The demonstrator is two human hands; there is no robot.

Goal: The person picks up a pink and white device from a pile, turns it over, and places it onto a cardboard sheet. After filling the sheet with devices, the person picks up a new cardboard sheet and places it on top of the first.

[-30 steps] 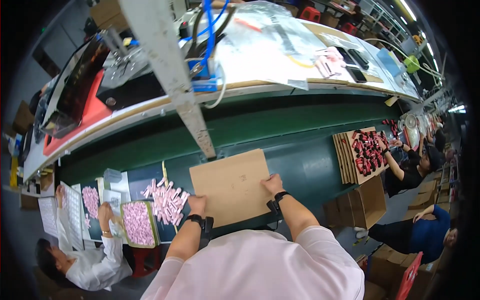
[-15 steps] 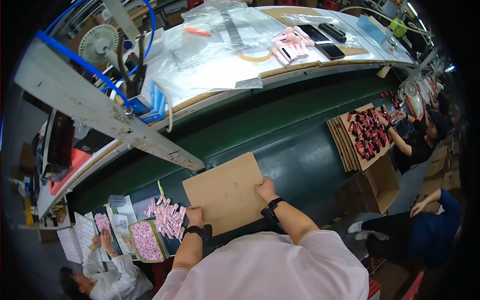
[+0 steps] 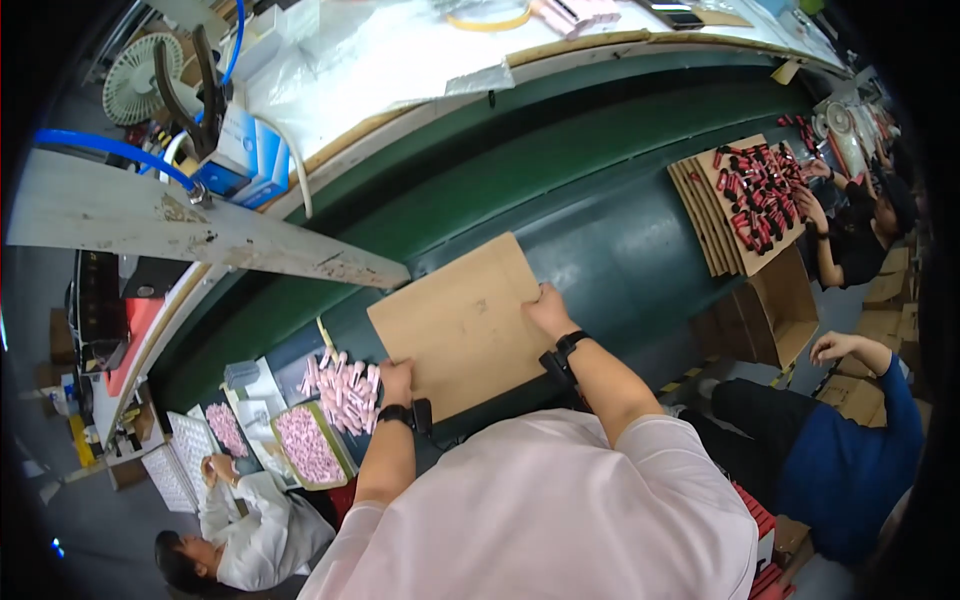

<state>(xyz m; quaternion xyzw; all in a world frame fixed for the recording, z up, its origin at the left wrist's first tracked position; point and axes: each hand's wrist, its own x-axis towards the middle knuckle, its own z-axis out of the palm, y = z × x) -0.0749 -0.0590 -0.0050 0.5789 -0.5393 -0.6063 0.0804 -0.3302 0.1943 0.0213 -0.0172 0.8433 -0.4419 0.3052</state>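
A brown cardboard sheet [image 3: 462,335] with faint dark marks near its middle is between my hands, above the dark green conveyor belt [image 3: 600,235]. My left hand [image 3: 397,382] grips its left edge near the lower corner, fingers partly hidden. Holding the right edge is my right hand [image 3: 549,312], its thumb on the top face. Whether the sheet rests on the belt or is slightly raised, I cannot tell. Just left of my left hand lies a heap of pink-and-white handled pieces [image 3: 345,392].
A metal post [image 3: 300,250] rises beyond the sheet. To the left, pink parts fill a tray [image 3: 308,448] beside a seated co-worker [image 3: 265,525]. At right, stacked cardboard [image 3: 700,215] bears red-and-black pieces [image 3: 760,195], near an open carton [image 3: 785,310] and two people.
My view has tilted downward, so the bench and belt sit higher in the picture. Both hands keep hold of the cardboard sheet. The person in blue at right has shifted posture.
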